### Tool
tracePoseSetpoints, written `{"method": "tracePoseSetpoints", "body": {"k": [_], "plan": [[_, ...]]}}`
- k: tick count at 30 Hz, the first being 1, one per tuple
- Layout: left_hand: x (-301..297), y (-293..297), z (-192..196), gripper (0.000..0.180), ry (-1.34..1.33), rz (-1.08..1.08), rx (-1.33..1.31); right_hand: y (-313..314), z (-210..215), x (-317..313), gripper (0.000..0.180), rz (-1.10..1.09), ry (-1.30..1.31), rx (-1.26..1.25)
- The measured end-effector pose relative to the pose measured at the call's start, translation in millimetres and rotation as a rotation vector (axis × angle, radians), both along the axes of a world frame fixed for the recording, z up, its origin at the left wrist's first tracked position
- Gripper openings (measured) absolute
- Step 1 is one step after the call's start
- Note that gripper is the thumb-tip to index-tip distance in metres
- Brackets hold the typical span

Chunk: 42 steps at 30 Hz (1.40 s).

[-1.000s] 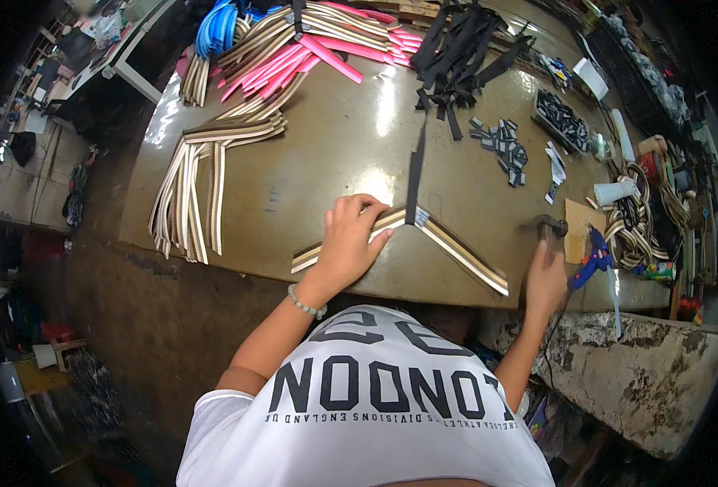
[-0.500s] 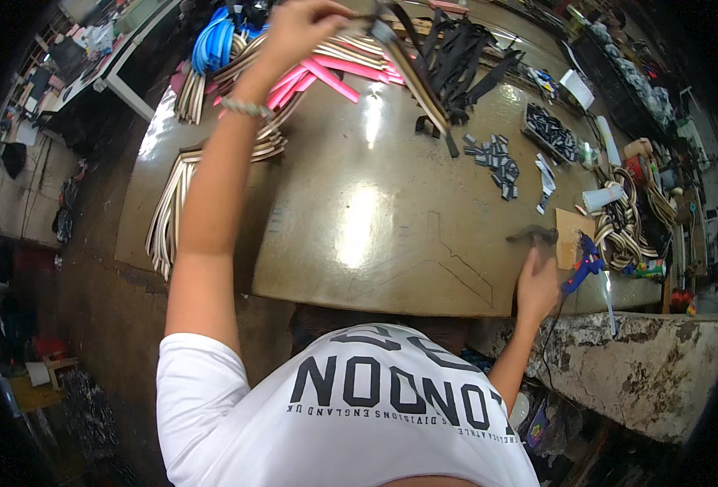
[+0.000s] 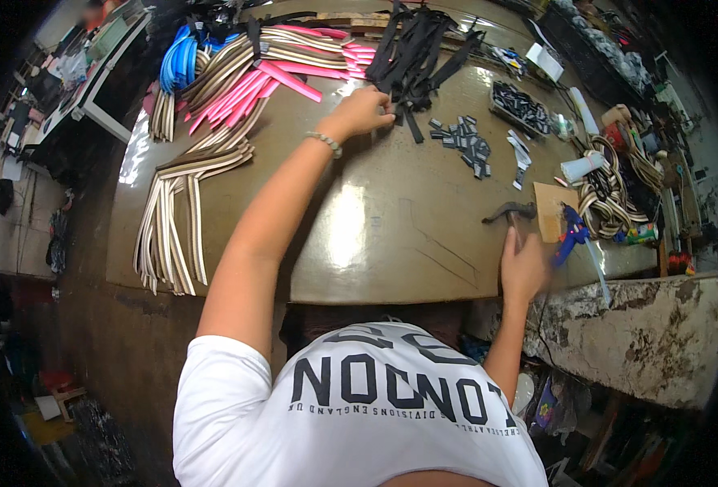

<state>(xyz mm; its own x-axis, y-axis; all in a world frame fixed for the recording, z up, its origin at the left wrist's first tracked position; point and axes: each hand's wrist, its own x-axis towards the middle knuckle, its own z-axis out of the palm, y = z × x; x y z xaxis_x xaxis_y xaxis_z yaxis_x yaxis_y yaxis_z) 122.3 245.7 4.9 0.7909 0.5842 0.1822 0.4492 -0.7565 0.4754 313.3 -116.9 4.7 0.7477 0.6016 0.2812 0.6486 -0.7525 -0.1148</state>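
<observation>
My left hand [image 3: 362, 114] reaches over the table, its fingers curled closed at the near end of a pile of black straps [image 3: 411, 61]. Its fingertips seem to pinch one strap end, though the contact is partly hidden. My right hand [image 3: 523, 264] grips a hammer [image 3: 511, 213] by its handle near the table's front right, the dark head pointing away from me. Small dark buckle-like pieces [image 3: 466, 142] lie loose between the two hands. Left of my left hand rest bright pink strips [image 3: 249, 88] and a bundle of cream-and-brown striped straps [image 3: 172, 211].
A tray of small dark pieces [image 3: 521, 109] stands at the back right. A blue glue gun [image 3: 570, 235] lies beside a brown card [image 3: 552, 213] by my right hand. Coiled striped cords [image 3: 606, 195] sit farther right. Blue strips [image 3: 180, 61] are heaped at the far left.
My left hand has come down and right from the back of the table; the long strip it held up no longer hangs from it. My right hand still holds the hammer.
</observation>
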Motion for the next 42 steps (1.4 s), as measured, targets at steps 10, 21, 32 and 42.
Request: {"method": "tracePoseSetpoints", "body": {"k": [10,21,32,42], "plan": [[-73.0,-143.6,78.2,0.022,-0.234,-0.25,-0.288,47.4,51.8,-86.5,0.054,0.844,0.399,0.416],[-96.2,-220.6,61.8,0.052,-0.638,0.099,-0.956,106.3,86.2,-92.7,0.024,0.847,1.825,0.424],[-136.9,-235.2,36.5,0.016,-0.509,0.479,-0.221,173.2,27.1,-57.2,0.019,0.503,2.074,0.809],[-188.2,-235.6,19.9,0.017,-0.501,0.442,0.05,191.1,-17.5,-26.8,0.017,0.286,2.082,0.882]]}}
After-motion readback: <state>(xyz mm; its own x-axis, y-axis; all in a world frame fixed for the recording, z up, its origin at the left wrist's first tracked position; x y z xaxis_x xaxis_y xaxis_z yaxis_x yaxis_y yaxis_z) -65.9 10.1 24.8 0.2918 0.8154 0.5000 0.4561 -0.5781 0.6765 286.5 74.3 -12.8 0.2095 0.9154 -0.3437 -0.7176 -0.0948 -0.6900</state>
